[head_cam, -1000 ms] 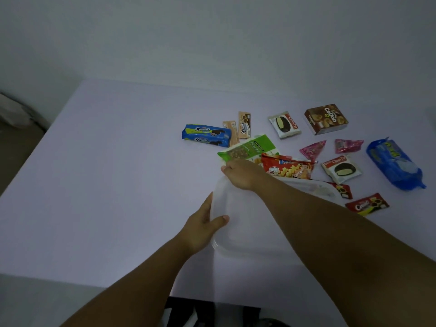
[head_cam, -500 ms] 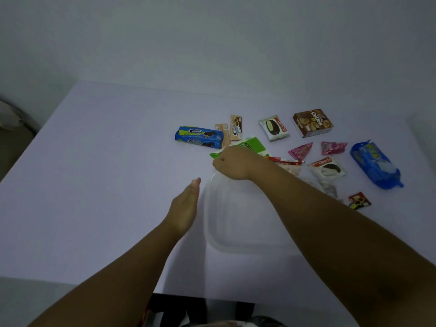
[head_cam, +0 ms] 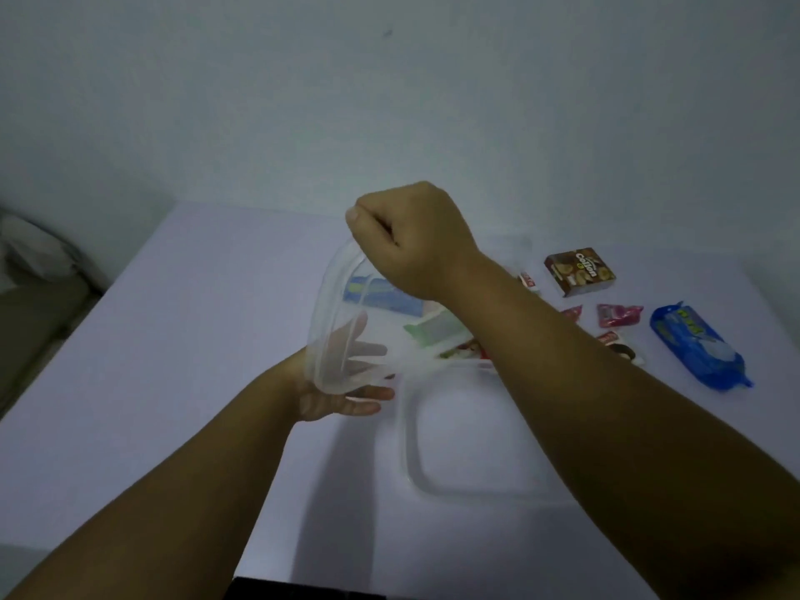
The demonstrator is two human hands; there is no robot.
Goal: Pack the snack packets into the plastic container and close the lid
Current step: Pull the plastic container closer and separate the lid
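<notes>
Lifted off since earlier: 1 lid, above 1 container.

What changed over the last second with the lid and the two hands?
The right hand has pinched the clear plastic lid by its far edge and lifted it off the clear plastic container, tilting it up to the left. The left hand, earlier on the lid's near-left edge and then off it, now lies open behind the raised lid. The container is open and empty; the snack packets lie unpacked on the table.

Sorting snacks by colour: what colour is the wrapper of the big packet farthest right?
Blue wrapper, with green lettering; head view.
</notes>
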